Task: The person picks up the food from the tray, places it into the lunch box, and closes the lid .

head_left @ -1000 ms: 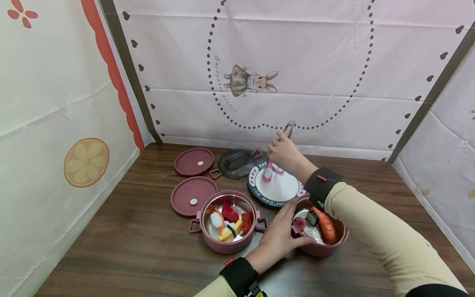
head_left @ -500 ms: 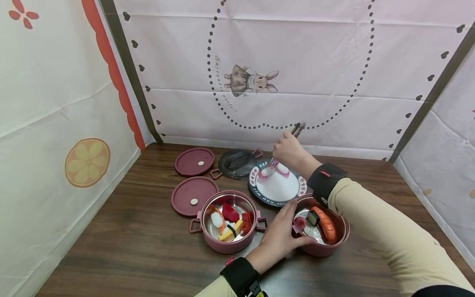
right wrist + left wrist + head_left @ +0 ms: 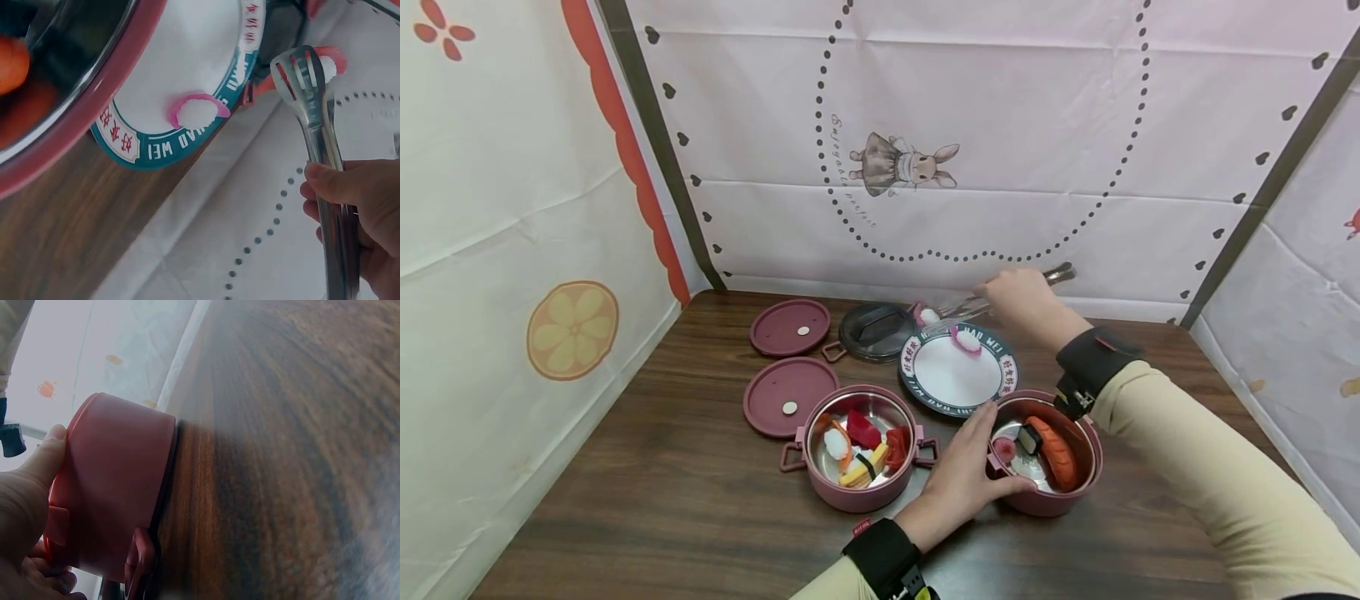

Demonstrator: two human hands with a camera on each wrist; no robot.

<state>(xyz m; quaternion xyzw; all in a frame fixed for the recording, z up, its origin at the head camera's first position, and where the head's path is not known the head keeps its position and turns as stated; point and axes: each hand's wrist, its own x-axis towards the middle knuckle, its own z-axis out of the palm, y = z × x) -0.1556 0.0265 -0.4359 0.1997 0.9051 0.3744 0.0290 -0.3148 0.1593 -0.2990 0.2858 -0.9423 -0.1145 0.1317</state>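
My right hand [image 3: 1022, 300] grips a pair of metal tongs [image 3: 322, 134] by the handles. Between the slotted tips sits a pink-and-white toy sushi piece [image 3: 330, 65], raised over the plate's far rim. Another pink-and-white sushi piece [image 3: 967, 340] lies on the white plate [image 3: 955, 379] with its dark patterned border. With thumb and fingers spread round its left side, my left hand [image 3: 958, 471] holds the right-hand pink pot [image 3: 115, 481]. Inside that pot are an orange sausage-like toy [image 3: 1055, 450], a dark-wrapped piece [image 3: 1030, 439] and a small reddish piece [image 3: 1004, 450].
Left of my left hand stands another pink pot [image 3: 857, 498] with several toy sushi pieces inside. Two dark pink lids [image 3: 790, 325] lie behind it, beside a dark see-through lid [image 3: 877, 332] with pink handles. A printed cloth [image 3: 1045, 150] hangs behind the table.
The tongs, upright over the plate earlier, have closed on one sushi piece and lifted it toward the back; my right hand has swung right and tilted them flatter. The left hand has stayed put.
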